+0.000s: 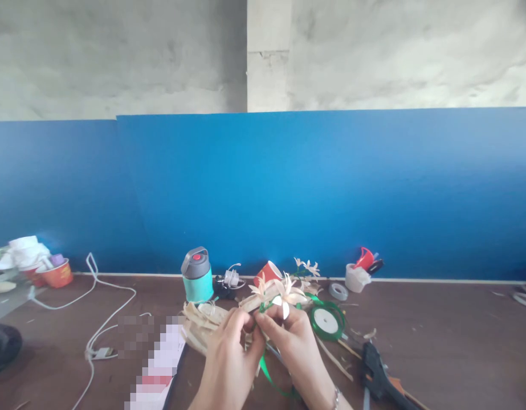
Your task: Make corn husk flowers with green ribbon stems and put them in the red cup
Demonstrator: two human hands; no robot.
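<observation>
My left hand (231, 350) and my right hand (299, 344) meet at the fingertips over the desk. Both are closed in a pinch at the base of pale artificial flowers (288, 294), which stand up above the fingers. Green ribbon (268, 371) hangs below the hands in a loose tail, and some green shows by the flower base. The exact grip on stem and ribbon is hidden behind the fingers. Just right of my right hand lies a spool of green ribbon (326, 320). Strips of dry, tan husk-like material (198, 330) spread beside my left hand.
A teal flask (198, 282), a tipped red paper cup (269, 271), a tape roll (338, 292) and a white cup of pens (357, 279) line the blue partition. A black glue gun (378, 373) lies at right. White cables (94, 330) trail at left.
</observation>
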